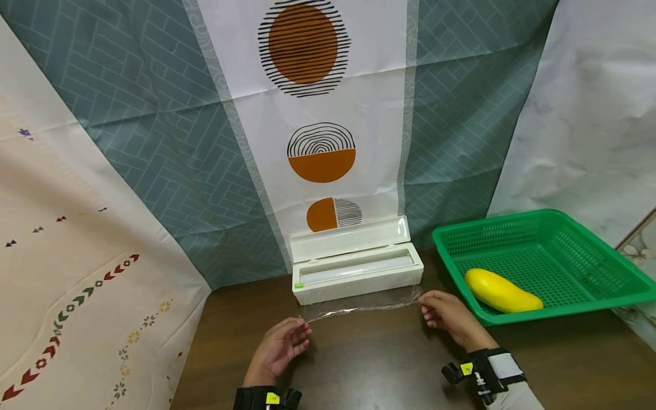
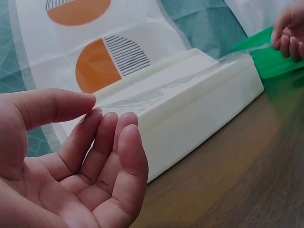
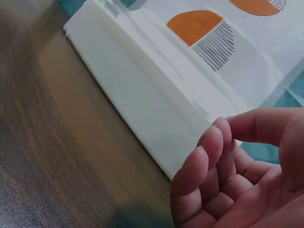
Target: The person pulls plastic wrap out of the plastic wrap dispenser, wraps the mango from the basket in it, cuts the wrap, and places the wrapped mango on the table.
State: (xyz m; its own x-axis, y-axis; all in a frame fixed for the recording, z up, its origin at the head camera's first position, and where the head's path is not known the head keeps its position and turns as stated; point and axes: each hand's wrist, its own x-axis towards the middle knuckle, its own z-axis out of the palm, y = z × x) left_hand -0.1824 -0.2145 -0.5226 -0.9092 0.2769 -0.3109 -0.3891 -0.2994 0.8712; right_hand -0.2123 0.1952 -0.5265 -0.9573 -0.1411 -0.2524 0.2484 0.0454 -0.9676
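Observation:
A clear sheet of plastic wrap (image 1: 359,308) stretches between both hands in front of a white wrap dispenser box (image 1: 359,289). The box's lid (image 1: 353,238) stands raised, and a roll (image 1: 359,270) lies inside. My left hand (image 1: 279,347) pinches one corner of the wrap between thumb and index finger, its other fingers loosely curled. At the opposite corner my right hand (image 1: 451,319) pinches the wrap the same way. In the left wrist view the wrap (image 2: 156,90) runs across the box toward the right hand (image 2: 290,35).
A green plastic basket (image 1: 553,228) stands to the right, with a yellow elongated fruit or vegetable (image 1: 502,291) in it. The brown wooden table (image 1: 369,359) extends under the hands. Patterned cloths (image 1: 164,171) hang behind and at the sides.

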